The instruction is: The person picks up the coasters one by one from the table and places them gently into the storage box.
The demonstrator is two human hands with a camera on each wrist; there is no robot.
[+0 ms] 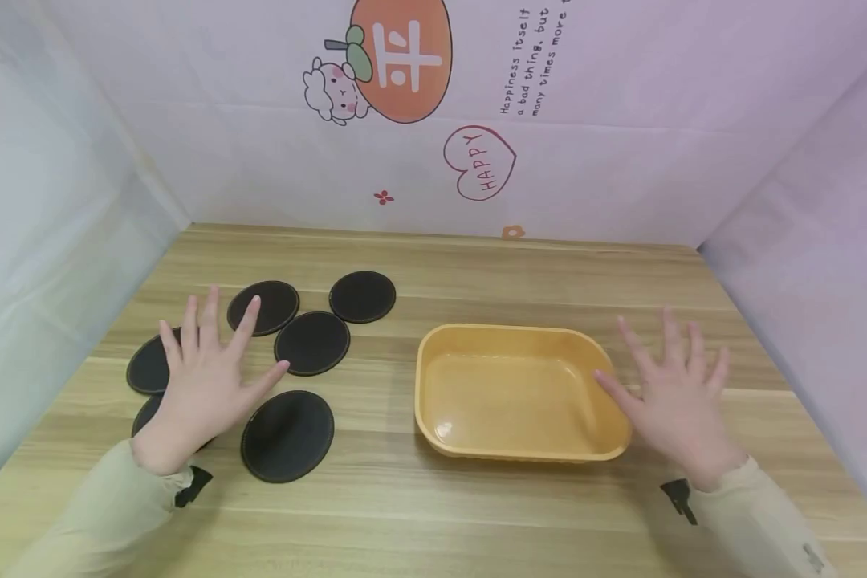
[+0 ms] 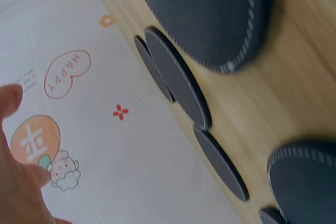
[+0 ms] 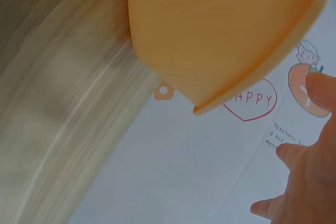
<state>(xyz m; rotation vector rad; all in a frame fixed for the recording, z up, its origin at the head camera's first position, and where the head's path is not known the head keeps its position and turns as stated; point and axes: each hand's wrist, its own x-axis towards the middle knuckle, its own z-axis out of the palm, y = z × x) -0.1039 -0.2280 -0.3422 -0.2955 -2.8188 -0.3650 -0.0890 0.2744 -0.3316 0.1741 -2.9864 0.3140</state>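
My left hand (image 1: 205, 385), fingers spread wide, hovers over the left part of the table and holds nothing. Beneath and around it lie several round black coasters with stitched edges, among them a near one (image 1: 287, 437), a middle one (image 1: 312, 343) and a far one (image 1: 363, 297). The hand partly hides two coasters at the left. My right hand (image 1: 679, 405) is also spread and holds nothing, beside the right end of a yellow rectangular basin (image 1: 506, 401). Its thumb overlaps the basin's rim in the head view. Inside the basin only its bare bottom shows.
The wood-grain table (image 1: 433, 522) is bounded at the back by a white printed cloth (image 1: 592, 177). More white cloth (image 1: 824, 209) hangs along the right side, and another stretch (image 1: 50, 241) along the left.
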